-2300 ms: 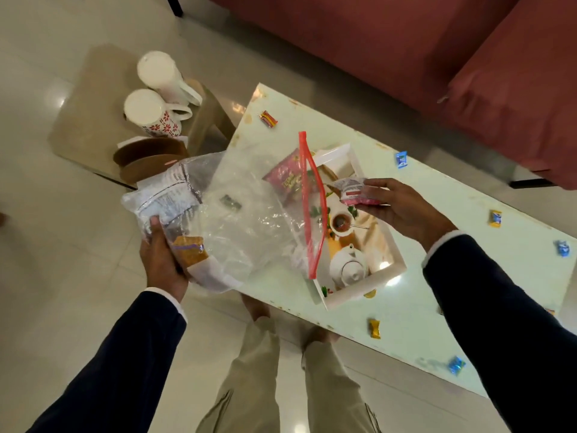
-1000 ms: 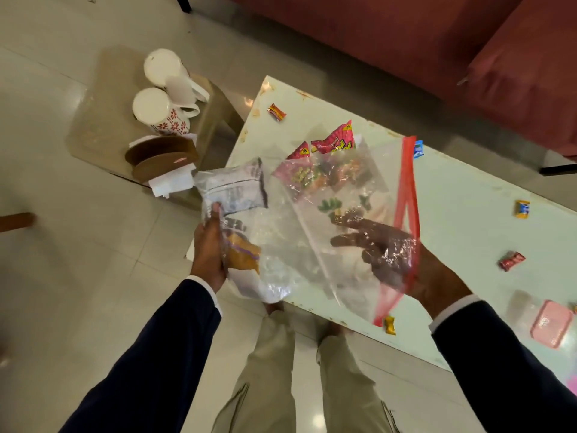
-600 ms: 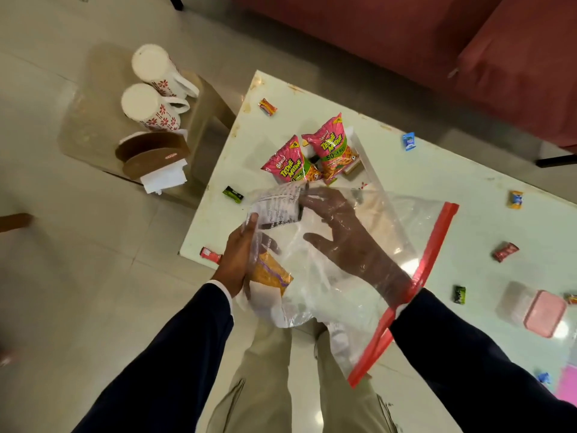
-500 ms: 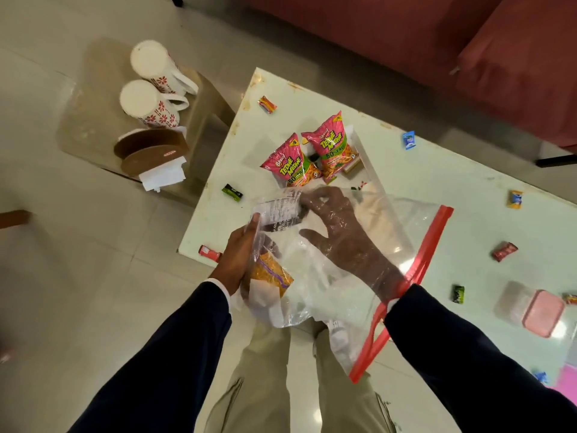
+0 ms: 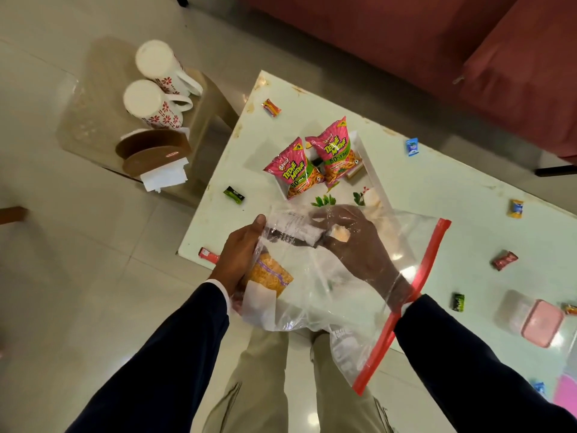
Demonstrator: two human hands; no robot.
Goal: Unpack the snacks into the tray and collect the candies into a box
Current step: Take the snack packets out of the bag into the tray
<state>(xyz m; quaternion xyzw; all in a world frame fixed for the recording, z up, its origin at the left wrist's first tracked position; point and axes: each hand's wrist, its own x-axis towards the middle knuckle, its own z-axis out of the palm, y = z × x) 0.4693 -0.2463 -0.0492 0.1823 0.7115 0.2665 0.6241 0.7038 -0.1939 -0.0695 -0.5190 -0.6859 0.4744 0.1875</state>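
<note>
My left hand [image 5: 239,254] grips the closed end of a clear zip bag [image 5: 327,298] with a red seal strip, over the table's near edge. My right hand [image 5: 359,248] is inside the bag, fingers closed on a grey-white snack packet [image 5: 292,228]. An orange snack packet [image 5: 268,275] lies in the bag by my left palm. Two pink snack packets [image 5: 295,168] [image 5: 335,151] lie in the white tray [image 5: 370,164] just beyond. Wrapped candies are scattered on the table: red-yellow [image 5: 271,107], green [image 5: 233,194], blue [image 5: 412,146], red [image 5: 504,260].
A clear box with a pink lid [image 5: 541,326] sits at the table's right end. A low side table [image 5: 103,98] to the left holds two white mugs [image 5: 153,103] and a brown napkin holder [image 5: 153,151]. A red sofa [image 5: 437,42] runs behind the pale green table [image 5: 452,189].
My right hand put a packet in the tray, then went into the bag and closed on the grey-white packet. The bag swung from upright to lying across my lap side.
</note>
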